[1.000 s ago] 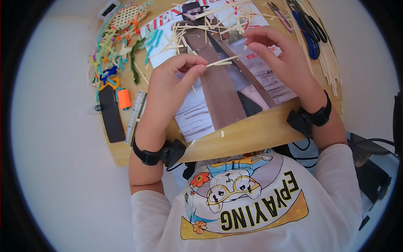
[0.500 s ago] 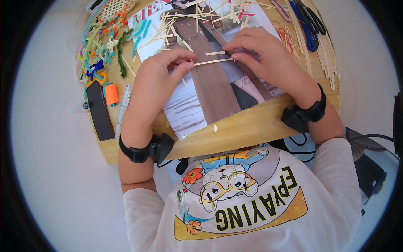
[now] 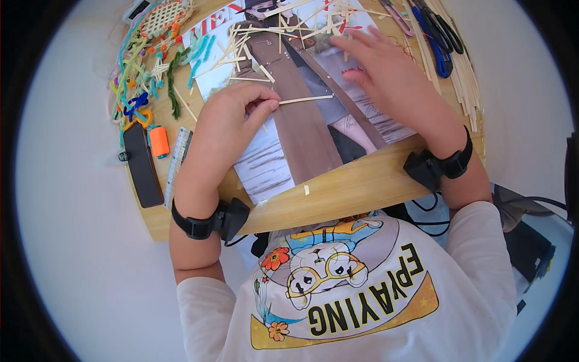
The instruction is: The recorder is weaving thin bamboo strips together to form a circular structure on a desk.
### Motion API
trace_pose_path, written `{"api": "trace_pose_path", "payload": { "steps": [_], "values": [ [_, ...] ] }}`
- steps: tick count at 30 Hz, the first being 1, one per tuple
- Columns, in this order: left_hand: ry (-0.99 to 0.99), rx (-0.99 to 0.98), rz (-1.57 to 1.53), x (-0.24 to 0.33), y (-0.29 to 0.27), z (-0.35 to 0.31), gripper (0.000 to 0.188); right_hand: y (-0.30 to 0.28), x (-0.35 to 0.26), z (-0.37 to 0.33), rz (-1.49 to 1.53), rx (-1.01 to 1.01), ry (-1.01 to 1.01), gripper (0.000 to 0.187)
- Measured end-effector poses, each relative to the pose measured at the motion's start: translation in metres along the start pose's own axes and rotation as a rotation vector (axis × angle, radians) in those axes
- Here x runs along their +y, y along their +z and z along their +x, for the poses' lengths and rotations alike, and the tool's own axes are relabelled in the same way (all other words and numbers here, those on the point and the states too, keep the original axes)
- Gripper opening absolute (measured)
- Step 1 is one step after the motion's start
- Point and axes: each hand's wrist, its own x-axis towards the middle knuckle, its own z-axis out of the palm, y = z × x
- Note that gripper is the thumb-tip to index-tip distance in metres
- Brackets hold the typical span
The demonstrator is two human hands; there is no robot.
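Between the thumb and forefinger of my left hand [image 3: 238, 114] is one end of a thin pale wooden strip [image 3: 307, 99]. The strip's other end points to the right, free, over a glossy poster [image 3: 265, 169] of a figure in a long brown coat. My right hand [image 3: 389, 78] is over the poster's right side, fingers apart, with nothing seen in it. Its fingertips are near a loose pile of short pale strips [image 3: 241, 45] that spreads across the poster's upper part. Small red pieces [image 3: 353, 71] show by the right thumb.
Blue-handled scissors [image 3: 443, 60] and a bundle of long strips [image 3: 465, 90] lie at the right. To the left are a dark phone [image 3: 143, 166], an orange spool [image 3: 159, 142], a ruler [image 3: 178, 158] and colourful fuzzy stems [image 3: 132, 84]. A woven piece [image 3: 166, 17] lies at the back left.
My right hand has let go of the strip's right end and moved up and away, its fingers opening. My left hand still holds the strip, now slightly lower.
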Motion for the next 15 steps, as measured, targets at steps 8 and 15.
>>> {"api": "trace_pose_path", "payload": {
  "steps": [8, 15],
  "values": [
    [0.052, 0.141, 0.0, -0.002, 0.018, 0.007, 0.014, 0.002, -0.004, -0.005, 0.418, -0.055, -0.265, 0.03],
    [0.053, 0.377, 0.193, -0.017, -0.012, 0.007, 0.015, 0.006, -0.009, -0.008, 0.335, -0.13, -0.183, 0.026]
  ]
}}
